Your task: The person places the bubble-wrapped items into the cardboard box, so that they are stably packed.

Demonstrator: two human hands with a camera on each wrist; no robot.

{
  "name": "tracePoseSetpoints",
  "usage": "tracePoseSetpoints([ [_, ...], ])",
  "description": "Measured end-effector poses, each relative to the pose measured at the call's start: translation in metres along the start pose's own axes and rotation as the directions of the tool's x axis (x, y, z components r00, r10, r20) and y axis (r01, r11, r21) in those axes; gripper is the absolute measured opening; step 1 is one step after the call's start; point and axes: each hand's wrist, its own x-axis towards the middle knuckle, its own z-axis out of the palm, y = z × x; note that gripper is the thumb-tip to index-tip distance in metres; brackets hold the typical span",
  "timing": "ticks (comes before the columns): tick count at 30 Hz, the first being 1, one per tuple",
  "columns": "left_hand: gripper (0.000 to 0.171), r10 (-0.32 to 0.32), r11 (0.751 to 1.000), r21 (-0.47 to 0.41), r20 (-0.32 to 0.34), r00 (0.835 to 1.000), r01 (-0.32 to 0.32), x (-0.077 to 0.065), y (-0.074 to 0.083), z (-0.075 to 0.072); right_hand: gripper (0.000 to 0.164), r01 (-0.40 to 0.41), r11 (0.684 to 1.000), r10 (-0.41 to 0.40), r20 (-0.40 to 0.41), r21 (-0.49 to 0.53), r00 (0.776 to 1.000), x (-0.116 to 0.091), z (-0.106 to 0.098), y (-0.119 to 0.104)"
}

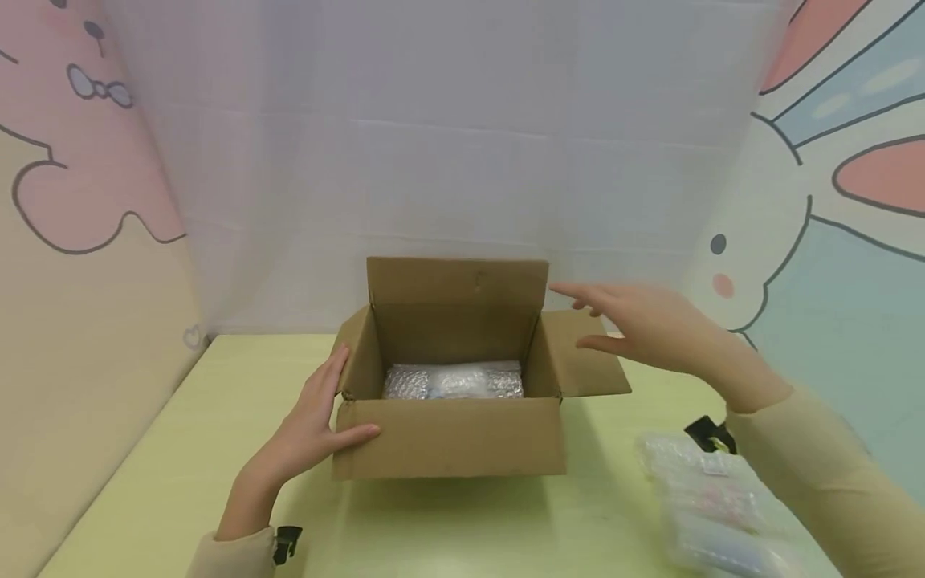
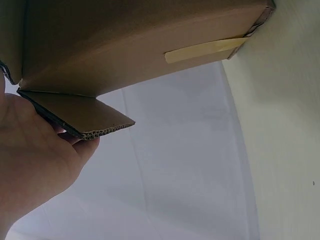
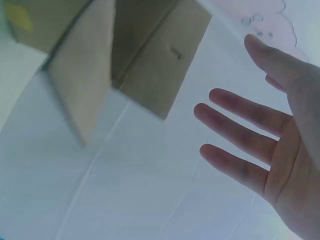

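Observation:
An open cardboard box [image 1: 451, 437] stands on the table with its flaps folded outward. Inside lie things in clear bubble wrap [image 1: 462, 381]. My left hand [image 1: 299, 429] rests at the box's near left corner, its straight fingers against the left flap [image 2: 85, 112] and its thumb on the front flap. The left wrist view has those fingers partly hidden behind the flap. My right hand [image 1: 639, 325] is raised over the right flap [image 1: 585, 357], fingers extended and holding nothing. Spread fingers [image 3: 235, 162] show apart from the box in the right wrist view.
Several clear wrapped packets [image 1: 711, 498] lie on the yellow-green table [image 1: 433, 530] at the right, near my sleeve. Behind the box hangs a white cloth [image 1: 448, 160]. Side panels with cartoon animals flank the table, a rabbit [image 1: 751, 233] on the right.

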Motion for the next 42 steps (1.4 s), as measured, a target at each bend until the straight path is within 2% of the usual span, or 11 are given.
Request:
tracePoseSetpoints([
  [5, 0.114, -0.004, 1.0, -0.001, -0.007, 1.0, 0.004, -0.005, -0.003, -0.003, 0.079, -0.048, 0.997, 0.04, -0.123, -0.057, 0.992, -0.042, 0.009, 0.02],
  [8, 0.114, -0.002, 1.0, 0.005, -0.01, 1.0, 0.002, -0.005, -0.003, -0.003, 0.076, -0.126, 0.99, 0.119, -0.113, -0.056, 0.986, -0.066, 0.019, 0.032],
  [11, 0.114, 0.013, 1.0, 0.014, -0.016, 1.0, -0.013, -0.005, -0.004, -0.003, 0.069, -0.206, 0.977, 0.203, -0.057, -0.053, 0.977, -0.093, 0.033, 0.045],
  [14, 0.113, 0.027, 0.999, 0.024, -0.02, 0.999, -0.026, -0.005, -0.004, -0.003, 0.061, -0.288, 0.957, 0.29, 0.025, -0.041, 0.957, -0.118, 0.052, 0.059],
  [17, 0.113, 0.028, 0.999, 0.03, -0.016, 0.999, -0.027, -0.004, -0.004, -0.002, 0.058, -0.368, 0.93, 0.365, 0.127, 0.0, 0.922, -0.141, 0.072, 0.071],
  [20, 0.114, 0.024, 0.999, 0.025, -0.01, 1.0, -0.024, -0.002, -0.005, -0.002, 0.061, -0.442, 0.895, 0.417, 0.254, 0.051, 0.873, -0.16, 0.089, 0.081],
  [24, 0.114, 0.027, 0.999, 0.025, -0.007, 1.0, -0.027, -0.002, -0.006, 0.0, 0.064, -0.49, 0.861, 0.413, 0.376, 0.134, 0.829, -0.182, 0.107, 0.092],
  [29, 0.113, 0.014, 1.0, 0.021, 0.0, 1.0, -0.014, -0.002, -0.006, 0.001, 0.064, -0.474, 0.855, 0.359, 0.42, 0.209, 0.834, -0.202, 0.122, 0.097],
  [34, 0.114, 0.011, 1.0, 0.019, 0.003, 1.0, -0.011, -0.001, -0.005, 0.002, 0.064, -0.437, 0.876, 0.324, 0.42, 0.206, 0.848, -0.213, 0.132, 0.096],
  [38, 0.114, 0.02, 1.0, 0.024, 0.001, 1.0, -0.02, 0.0, -0.004, 0.002, 0.063, -0.4, 0.89, 0.291, 0.401, 0.22, 0.868, -0.219, 0.138, 0.098],
  [42, 0.115, 0.023, 0.999, 0.024, 0.003, 1.0, -0.023, 0.0, -0.004, 0.003, 0.054, -0.338, 0.914, 0.247, 0.353, 0.225, 0.902, -0.223, 0.145, 0.101],
])
